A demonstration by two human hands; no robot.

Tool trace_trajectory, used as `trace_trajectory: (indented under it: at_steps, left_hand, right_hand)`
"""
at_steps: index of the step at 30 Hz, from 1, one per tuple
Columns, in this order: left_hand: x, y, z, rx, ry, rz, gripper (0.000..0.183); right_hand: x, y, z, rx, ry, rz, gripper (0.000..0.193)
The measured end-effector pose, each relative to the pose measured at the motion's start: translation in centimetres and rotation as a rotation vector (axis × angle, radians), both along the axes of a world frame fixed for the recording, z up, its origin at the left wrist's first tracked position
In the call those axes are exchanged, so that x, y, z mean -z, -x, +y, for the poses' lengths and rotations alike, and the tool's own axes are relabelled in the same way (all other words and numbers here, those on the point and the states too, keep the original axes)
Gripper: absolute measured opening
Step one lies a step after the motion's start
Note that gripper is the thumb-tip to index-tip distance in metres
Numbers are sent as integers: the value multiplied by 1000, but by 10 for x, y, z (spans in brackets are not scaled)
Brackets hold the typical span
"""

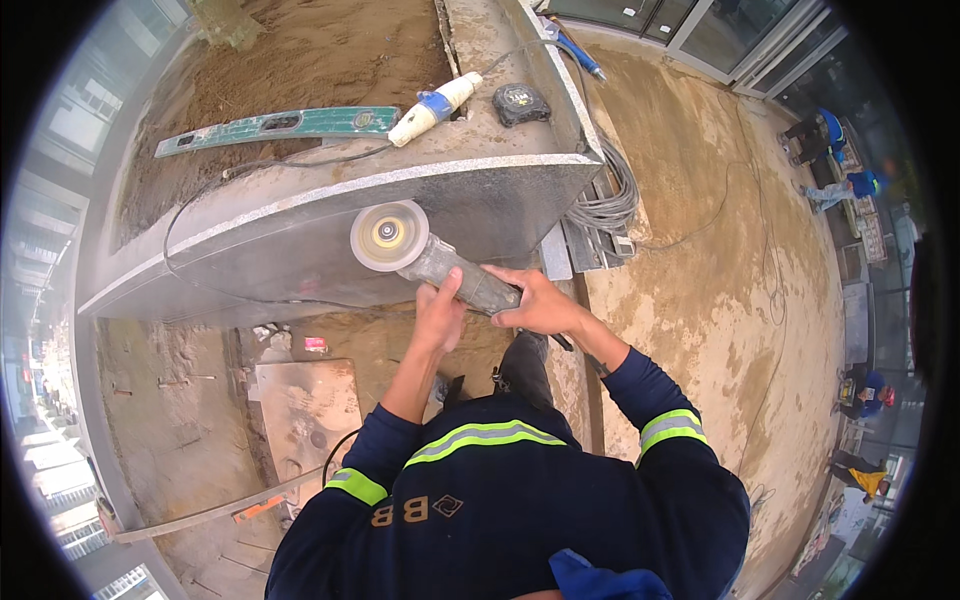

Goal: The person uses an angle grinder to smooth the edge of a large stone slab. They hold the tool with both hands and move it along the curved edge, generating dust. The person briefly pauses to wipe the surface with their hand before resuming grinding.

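Note:
An angle grinder [450, 272] with a pale round disc [378, 245] is held in front of the dark inner face of a stone-edged planter wall [300, 255]. My right hand [540, 302] wraps round the rear of its grey, dusty body. My left hand [440, 315] is at the underside of the body near the disc end, thumb up along its side; its other fingers are partly hidden. The disc looks close to the wall, but I cannot tell whether they touch. On the ledge above lie a green spirit level [345, 121], a white-and-blue cable connector [435, 108] and a black tape measure [520, 103].
Coiled grey cable [612, 195] lies at the wall's right end, beside a blue-handled tool [580, 58]. Brown soil [320, 50] fills the planter. A square board [308, 405] and an orange level [258, 508] are lower left. Several people work at the far right.

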State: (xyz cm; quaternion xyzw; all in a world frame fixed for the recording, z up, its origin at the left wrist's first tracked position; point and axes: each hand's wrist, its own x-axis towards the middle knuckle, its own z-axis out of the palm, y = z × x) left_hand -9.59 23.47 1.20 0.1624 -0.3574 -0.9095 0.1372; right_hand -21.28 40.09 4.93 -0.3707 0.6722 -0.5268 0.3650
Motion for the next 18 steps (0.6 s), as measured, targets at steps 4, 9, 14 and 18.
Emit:
trace_trajectory:
  at_steps: [4, 9, 14, 18]
  left_hand:
    - [-5, -5, -6, -13, 30, -9, 34]
    - [-2, -5, -18, -17, 39, -27, 32]
    - [-3, -4, -32, -5, 39, -15, 31]
    - [5, -3, -26, -23, 84, -28, 38]
  right_hand:
    - [-28, -1, -6, -52, -217, -124, 85]
    - [-21, 0, -17, -52, -162, -72, 86]
    - [4, 1, -31, -45, -20, -51, 86]
    - [2, -1, -25, -31, -40, -90, 86]
